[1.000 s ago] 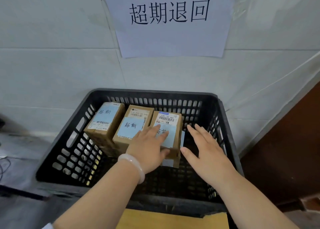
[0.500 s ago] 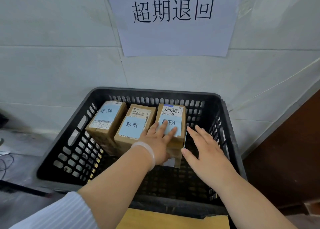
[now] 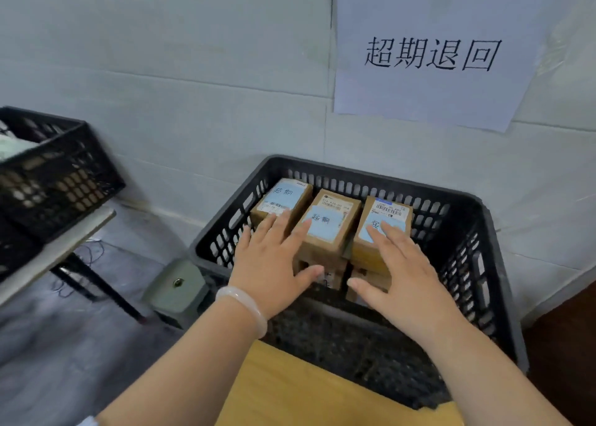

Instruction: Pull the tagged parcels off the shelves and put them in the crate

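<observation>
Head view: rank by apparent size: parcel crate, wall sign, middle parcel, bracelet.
1. parcel crate
2. wall sign, top cut off by the frame
3. middle parcel
4. bracelet, nearer the camera yet clearly smallest

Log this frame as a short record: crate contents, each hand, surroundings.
crate: black, slotted, against the wall
parcels: left box, middle box, right box; blue-tagged, in a row on lower boxes
left hand: flat, fingers on left and middle boxes
right hand: flat, fingers on right box's tag
wall: paper sign above the crate
left side: second crate on a table
</observation>
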### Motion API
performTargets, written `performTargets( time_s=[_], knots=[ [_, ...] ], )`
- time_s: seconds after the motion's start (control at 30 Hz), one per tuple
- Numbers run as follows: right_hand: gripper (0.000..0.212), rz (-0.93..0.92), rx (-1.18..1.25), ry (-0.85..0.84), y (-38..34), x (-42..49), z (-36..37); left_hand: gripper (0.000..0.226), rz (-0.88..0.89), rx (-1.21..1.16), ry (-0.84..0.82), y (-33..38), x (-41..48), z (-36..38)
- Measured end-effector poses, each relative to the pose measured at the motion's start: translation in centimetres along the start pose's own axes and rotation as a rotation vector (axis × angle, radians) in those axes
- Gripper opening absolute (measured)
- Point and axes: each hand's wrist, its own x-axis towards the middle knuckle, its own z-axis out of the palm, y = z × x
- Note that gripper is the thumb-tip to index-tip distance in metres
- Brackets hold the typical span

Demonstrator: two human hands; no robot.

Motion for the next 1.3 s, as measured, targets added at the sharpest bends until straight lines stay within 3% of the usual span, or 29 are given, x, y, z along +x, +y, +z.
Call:
performTargets(
  time_s=[0.13,0.37,0.6,0.93,1.1,1.3],
  knots=[
    [0.086,-0.28,-0.014,-0.024,-9.1,-1.6,3.0,0.08,-0.225,-0.019,0.096,-6.0,-8.5,-2.8],
    [0.089,-0.732,-0.005,-0.25,-26.1,-6.7,10.8,0.081,-0.689,0.031,0.233,-15.3,-28.4,-7.1],
    [0.089,-1.183,0.047,-0.445,-40.7,-16.8,17.1,0.083,-1.161,0.111,0.34,-17.7,-48.7,-9.7],
    [0.087,-1.924,0.185,-0.665,-52.3,-31.9,19.7,0.081,-1.876,0.37,0.393,-5.5,-66.2,-11.5],
    [0.091,-2.202,0.278,-0.834,-51.7,-40.6,19.2,0.078,-2.239,0.408,0.417,4.5,-69.1,-9.6],
    [0.086,-2.475,0.3,-0.972,-46.7,-48.6,17.0,0.078,-2.514,0.452,0.495,15.4,-69.7,-7.4]
  ],
)
